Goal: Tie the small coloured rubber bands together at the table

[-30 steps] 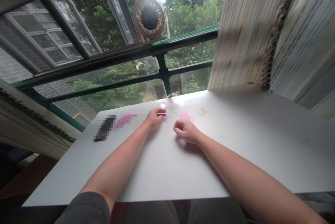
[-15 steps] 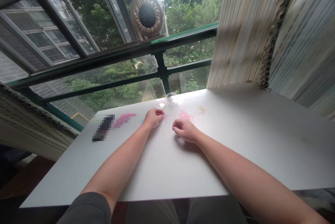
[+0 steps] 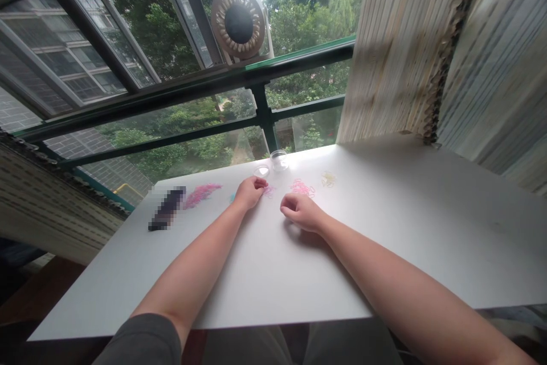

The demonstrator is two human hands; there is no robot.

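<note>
My left hand (image 3: 250, 191) rests on the white table (image 3: 384, 240) with its fingers curled in, touching a small pile of pale purple rubber bands (image 3: 269, 190). What the fingers pinch is too small to name. My right hand (image 3: 301, 211) lies beside it in a loose fist, just below a pile of pink rubber bands (image 3: 302, 187). A pile of yellow bands (image 3: 328, 179) lies further right. A magenta pile (image 3: 201, 194) lies to the left. A small clear jar (image 3: 279, 160) and its lid (image 3: 261, 171) stand behind the hands.
A blurred dark object (image 3: 166, 208) lies at the table's left. A round fan (image 3: 239, 23) sits on the green window rail (image 3: 299, 60). Stacked corrugated panels (image 3: 405, 52) stand at the back right. The table's near edge is close to my lap.
The fingers of my left hand have curled in over the purple bands. The view has shifted slightly; my right hand keeps its place.
</note>
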